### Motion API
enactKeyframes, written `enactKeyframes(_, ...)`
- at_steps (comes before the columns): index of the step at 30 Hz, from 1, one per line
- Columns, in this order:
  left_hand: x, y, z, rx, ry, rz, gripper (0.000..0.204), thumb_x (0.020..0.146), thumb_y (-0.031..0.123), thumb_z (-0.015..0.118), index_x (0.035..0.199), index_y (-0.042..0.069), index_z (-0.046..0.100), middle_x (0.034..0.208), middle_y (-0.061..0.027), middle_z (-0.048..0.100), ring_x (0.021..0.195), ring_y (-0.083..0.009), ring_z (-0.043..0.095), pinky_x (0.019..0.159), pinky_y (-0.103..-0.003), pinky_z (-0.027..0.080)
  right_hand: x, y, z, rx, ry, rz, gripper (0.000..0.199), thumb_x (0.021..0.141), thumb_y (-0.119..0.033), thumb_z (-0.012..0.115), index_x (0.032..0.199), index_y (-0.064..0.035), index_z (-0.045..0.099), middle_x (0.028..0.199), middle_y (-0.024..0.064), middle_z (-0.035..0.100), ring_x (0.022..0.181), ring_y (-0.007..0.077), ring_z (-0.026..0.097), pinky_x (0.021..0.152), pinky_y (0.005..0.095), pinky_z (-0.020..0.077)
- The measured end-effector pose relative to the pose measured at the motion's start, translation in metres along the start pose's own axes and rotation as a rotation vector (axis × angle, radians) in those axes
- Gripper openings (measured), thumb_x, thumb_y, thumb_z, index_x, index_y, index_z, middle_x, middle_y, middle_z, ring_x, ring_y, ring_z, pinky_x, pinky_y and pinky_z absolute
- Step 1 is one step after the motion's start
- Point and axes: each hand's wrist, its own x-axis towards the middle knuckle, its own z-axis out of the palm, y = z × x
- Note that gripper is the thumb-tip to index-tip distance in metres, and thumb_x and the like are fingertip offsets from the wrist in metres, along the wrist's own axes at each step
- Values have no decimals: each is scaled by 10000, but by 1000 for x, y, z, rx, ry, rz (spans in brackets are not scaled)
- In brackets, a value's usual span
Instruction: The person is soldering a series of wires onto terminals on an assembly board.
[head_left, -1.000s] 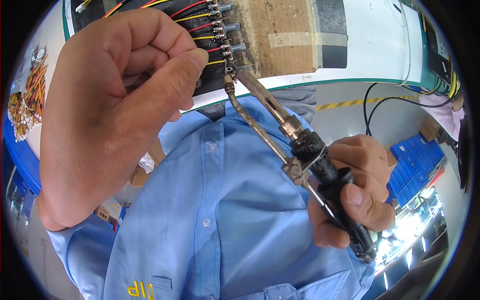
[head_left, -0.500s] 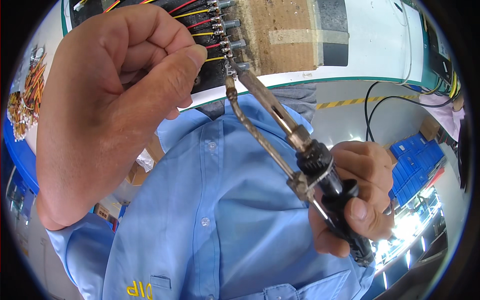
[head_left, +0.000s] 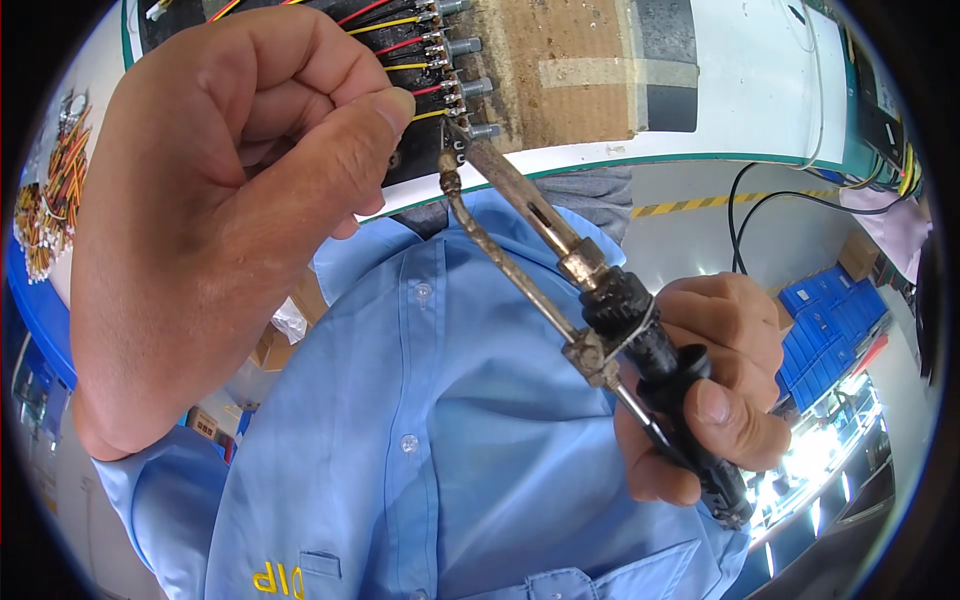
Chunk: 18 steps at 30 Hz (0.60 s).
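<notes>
My left hand (head_left: pixel 250 160) is closed in a pinch, thumb against forefinger, on a thin yellow wire (head_left: pixel 430 115). The wire's end reaches the terminals of the nearest small metal component (head_left: pixel 484 131) in a row. My right hand (head_left: pixel 725 375) grips the black handle of a soldering iron (head_left: pixel 545 222), which slants up and left. Its tip is at those terminals. Alongside it runs a thin solder feed tube (head_left: pixel 505 265), whose end lies just left of the tip. Red and yellow wires (head_left: pixel 400 47) run to the other components; the left fingers hide part of them.
The components sit on a dark board edged by brown cardboard (head_left: pixel 570 95) with tape, on a white table (head_left: pixel 745 100). Bundled wires (head_left: pixel 55 205) lie at the far left. Black cables (head_left: pixel 790 197) hang at right, above blue bins (head_left: pixel 835 325).
The soldering iron and feed tube have shifted slightly left, the tube's end moving off the nearest component's terminals. My right hand moved with them; my left hand stays put.
</notes>
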Motion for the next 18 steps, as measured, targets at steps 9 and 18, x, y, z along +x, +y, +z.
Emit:
enactKeyframes(9, 2, -1, -1, -25, -10, -4, 141, 940, 132, 555, 880, 4, 559, 671, -4, 589, 594, -19, 517, 554, -172, 411, -3, -6, -8, 12, 1, -28, 543, 951, -551, 386, 1112, -47, 509, 515, 68, 485, 423, 206, 484, 380, 319, 352)
enactKeyframes(18, 5, 1, -1, -153, -73, 8, 126, 941, 117, 547, 868, 14, 542, 664, -4, 584, 577, -17, 501, 551, -173, 408, 7, 24, -30, -178, -67, -134, 467, 951, -416, 475, 1066, 33, 530, 523, 54, 476, 410, 192, 485, 369, 289, 329)
